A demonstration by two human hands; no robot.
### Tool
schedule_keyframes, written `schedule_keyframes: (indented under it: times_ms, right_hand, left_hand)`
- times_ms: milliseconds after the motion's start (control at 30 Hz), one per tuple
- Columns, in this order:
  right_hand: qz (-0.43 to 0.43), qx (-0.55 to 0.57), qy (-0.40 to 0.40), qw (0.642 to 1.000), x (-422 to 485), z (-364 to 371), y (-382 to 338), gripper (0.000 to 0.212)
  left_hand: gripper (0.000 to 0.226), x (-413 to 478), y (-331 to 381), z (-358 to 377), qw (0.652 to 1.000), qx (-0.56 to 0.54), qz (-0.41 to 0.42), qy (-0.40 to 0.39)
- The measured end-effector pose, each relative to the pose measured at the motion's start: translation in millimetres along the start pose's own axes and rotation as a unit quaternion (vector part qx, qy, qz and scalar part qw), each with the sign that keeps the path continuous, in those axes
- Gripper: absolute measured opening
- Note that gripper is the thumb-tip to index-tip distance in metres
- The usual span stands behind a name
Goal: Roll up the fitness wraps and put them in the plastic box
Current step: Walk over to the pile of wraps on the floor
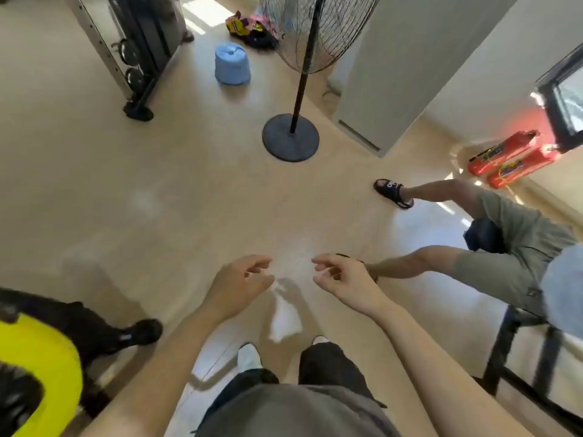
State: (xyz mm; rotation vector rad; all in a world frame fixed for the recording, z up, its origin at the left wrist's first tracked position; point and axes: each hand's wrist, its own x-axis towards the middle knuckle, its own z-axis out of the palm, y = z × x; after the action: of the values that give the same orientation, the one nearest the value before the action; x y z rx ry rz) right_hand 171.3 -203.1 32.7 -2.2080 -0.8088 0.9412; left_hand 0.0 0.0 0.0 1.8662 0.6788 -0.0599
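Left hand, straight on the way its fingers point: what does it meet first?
Most likely the right hand. The left hand points its curled fingers across a narrow gap at it, and both seem about level, though depth is unclear.

Blurred white wrap (pixel 284 316), loose, not rolled.

One head-worn wide-angle view, seemingly at standing height above floor (pixel 151 190), facing forward and steeply down.
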Motion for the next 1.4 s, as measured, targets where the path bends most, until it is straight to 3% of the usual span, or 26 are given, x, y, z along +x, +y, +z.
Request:
schedule_keyframes:
  times_ms: [300,567,767,1000,1100,1267,1400]
  right_hand:
    - [0.016,0.036,-0.026,0.999,58.2,25.2,-20.8,0.030]
    - [-0.001,0.064,-0.022,0.998,168.8,-12.4,-31.8,0.030]
    - [-0.049,0.025,-0.077,0.996,259.8,-50.2,-58.1,0.031]
    - [-0.057,0.007,-0.083,0.995,369.3,-67.2,-114.8,0.031]
    - [-0.044,0.010,-0.077,0.996,418.6,-64.0,-143.1,0.031]
    - [-0.031,0.009,-0.072,0.997,496.0,-60.9,-201.0,0.031]
    - [-0.023,0.026,-0.053,0.998,558.0,-62.1,-249.9,0.030]
  left_hand:
    - [0.033,41.4,-15.7,-43.8,0.998,0.003,-0.057,-0.013]
    - [0.039,133.7,4.8,-89.0,0.995,0.083,-0.048,0.013]
    - [0.041,196.5,30.9,-125.8,0.989,0.109,-0.082,0.047]
    - [0.035,268.4,25.5,-200.6,0.984,0.057,-0.135,0.102]
    - [0.047,306.3,20.9,-238.7,0.982,-0.001,-0.145,0.124]
    - [0.031,370.9,5.6,-312.1,0.985,-0.004,-0.133,0.111]
    - [0.037,420.0,1.2,-375.2,0.987,-0.005,-0.130,0.096]
